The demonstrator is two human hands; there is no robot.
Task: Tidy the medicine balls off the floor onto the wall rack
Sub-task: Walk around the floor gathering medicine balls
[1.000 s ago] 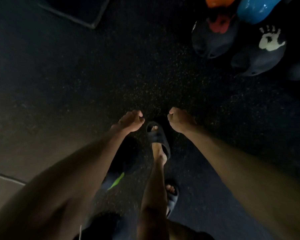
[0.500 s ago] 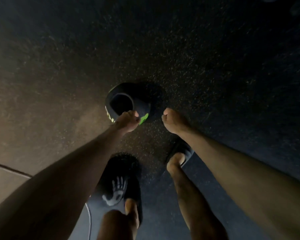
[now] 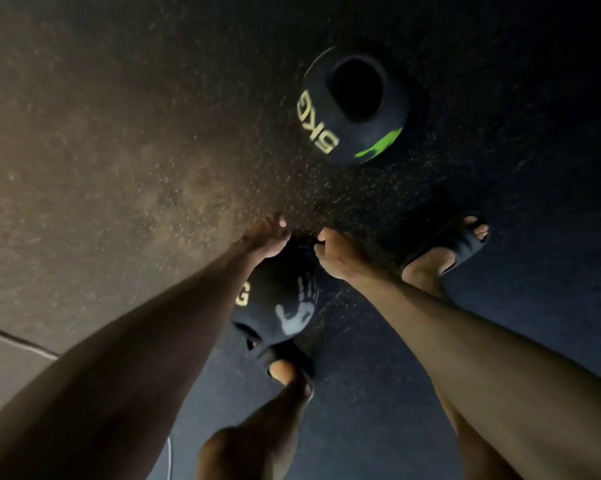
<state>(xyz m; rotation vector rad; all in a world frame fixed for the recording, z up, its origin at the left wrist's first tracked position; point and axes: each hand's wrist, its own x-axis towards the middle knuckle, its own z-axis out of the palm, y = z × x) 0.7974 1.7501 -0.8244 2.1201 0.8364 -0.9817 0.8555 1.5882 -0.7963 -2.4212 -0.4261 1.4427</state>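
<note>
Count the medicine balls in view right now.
2. The green-marked ball lies on the floor ahead, right of centre. The handprint ball sits close in, by a sandal and partly behind the forearm. Others may lie outside the frame.

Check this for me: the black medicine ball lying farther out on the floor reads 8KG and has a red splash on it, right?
Not quite. The splash on that black round medicine ball is green, not red, as the head view shows. The rest holds: it lies farther out on the dark speckled floor and reads 8KG.
</note>
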